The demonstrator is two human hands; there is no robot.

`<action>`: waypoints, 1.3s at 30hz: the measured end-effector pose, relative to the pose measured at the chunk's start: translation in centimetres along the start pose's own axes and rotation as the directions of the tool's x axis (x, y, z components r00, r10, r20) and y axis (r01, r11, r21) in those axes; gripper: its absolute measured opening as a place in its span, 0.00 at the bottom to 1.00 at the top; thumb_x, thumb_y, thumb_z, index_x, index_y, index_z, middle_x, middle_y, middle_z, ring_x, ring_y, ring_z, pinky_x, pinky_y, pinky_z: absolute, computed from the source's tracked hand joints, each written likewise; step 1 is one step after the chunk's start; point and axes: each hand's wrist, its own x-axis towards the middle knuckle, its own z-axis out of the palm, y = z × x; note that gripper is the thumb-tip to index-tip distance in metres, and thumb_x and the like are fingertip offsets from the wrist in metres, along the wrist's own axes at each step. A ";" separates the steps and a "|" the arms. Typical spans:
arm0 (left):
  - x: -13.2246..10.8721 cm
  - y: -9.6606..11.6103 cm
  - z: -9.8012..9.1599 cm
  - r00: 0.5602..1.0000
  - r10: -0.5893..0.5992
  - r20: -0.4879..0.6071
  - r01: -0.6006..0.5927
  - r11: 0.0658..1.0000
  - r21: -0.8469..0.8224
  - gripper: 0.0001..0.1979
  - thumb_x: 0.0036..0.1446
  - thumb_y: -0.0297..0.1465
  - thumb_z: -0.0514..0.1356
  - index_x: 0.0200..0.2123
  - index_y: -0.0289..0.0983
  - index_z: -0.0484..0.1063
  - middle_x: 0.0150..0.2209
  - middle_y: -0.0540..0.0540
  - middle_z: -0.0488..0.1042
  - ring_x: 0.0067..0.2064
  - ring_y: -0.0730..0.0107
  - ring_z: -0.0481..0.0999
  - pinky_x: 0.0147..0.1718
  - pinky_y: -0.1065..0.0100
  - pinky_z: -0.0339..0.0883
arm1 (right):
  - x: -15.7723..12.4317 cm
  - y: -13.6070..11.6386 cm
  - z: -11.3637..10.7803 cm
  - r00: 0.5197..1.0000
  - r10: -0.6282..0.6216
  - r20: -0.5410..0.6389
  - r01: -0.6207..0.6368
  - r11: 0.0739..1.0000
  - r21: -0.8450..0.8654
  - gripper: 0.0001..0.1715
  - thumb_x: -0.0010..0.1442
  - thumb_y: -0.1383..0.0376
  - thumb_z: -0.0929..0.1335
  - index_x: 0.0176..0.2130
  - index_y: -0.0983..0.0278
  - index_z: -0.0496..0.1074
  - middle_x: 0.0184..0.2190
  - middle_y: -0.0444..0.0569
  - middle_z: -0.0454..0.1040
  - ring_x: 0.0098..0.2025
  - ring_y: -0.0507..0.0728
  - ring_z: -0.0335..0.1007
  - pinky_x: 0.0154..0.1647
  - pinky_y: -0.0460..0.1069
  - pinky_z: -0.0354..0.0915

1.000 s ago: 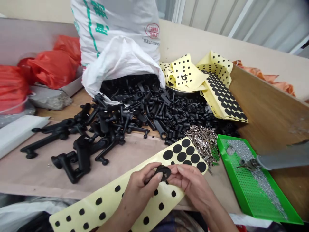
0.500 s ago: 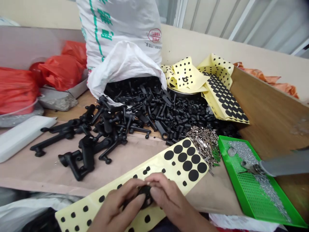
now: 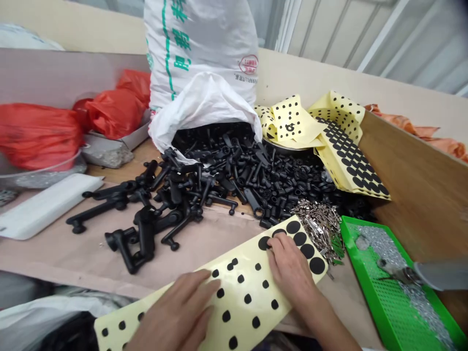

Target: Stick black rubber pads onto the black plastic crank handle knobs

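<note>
A yellow sheet (image 3: 237, 297) with small black dots and large black round pads (image 3: 317, 265) at its upper right end lies at the table's front edge. My right hand (image 3: 290, 263) reaches over that end, its fingertips closed together on a black pad; whether they grip it is hidden. Lower left, my left hand (image 3: 175, 312) rests over the sheet with its fingers apart; nothing shows in it, though its palm is out of sight.
Black plastic arms (image 3: 146, 234) and small black parts spill from a white sack (image 3: 204, 97). Metal clips (image 3: 320, 226) lie beside a green tray (image 3: 365, 287) of small silvery pieces, with a tool over it. Red bags (image 3: 40, 136) stand left; folded yellow sheets (image 3: 351, 161) lie behind.
My hands have parted from the dark round part they held together. My right hand has moved up to the large pads, my left hand stays lower left. The view has shifted slightly.
</note>
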 end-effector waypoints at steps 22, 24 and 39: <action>9.5 3.7 6.4 0.944 0.144 0.297 -0.205 0.960 0.188 0.16 0.54 0.22 0.52 0.46 0.37 0.65 0.42 0.43 0.68 0.38 0.61 0.67 0.30 0.63 0.63 | 0.6 0.6 -0.1 0.999 0.021 0.048 -0.019 0.999 -0.031 0.12 0.59 0.74 0.57 0.33 0.65 0.66 0.33 0.53 0.68 0.32 0.58 0.68 0.27 0.49 0.64; 9.4 3.7 6.5 0.946 0.144 0.289 -0.205 0.960 0.193 0.15 0.54 0.21 0.51 0.45 0.37 0.66 0.42 0.43 0.68 0.37 0.61 0.67 0.31 0.62 0.62 | 0.5 0.6 -0.4 0.999 0.021 0.050 -0.023 0.998 0.056 0.10 0.59 0.73 0.57 0.33 0.64 0.65 0.33 0.51 0.67 0.32 0.56 0.68 0.28 0.48 0.65; 9.0 3.7 6.8 0.940 0.133 0.313 -0.222 0.937 0.269 0.15 0.55 0.24 0.52 0.47 0.37 0.63 0.41 0.43 0.68 0.38 0.59 0.66 0.31 0.61 0.62 | 0.6 0.9 -0.5 0.994 0.099 -0.035 -0.092 0.981 0.172 0.07 0.61 0.71 0.58 0.37 0.63 0.64 0.38 0.51 0.64 0.30 0.53 0.68 0.27 0.47 0.64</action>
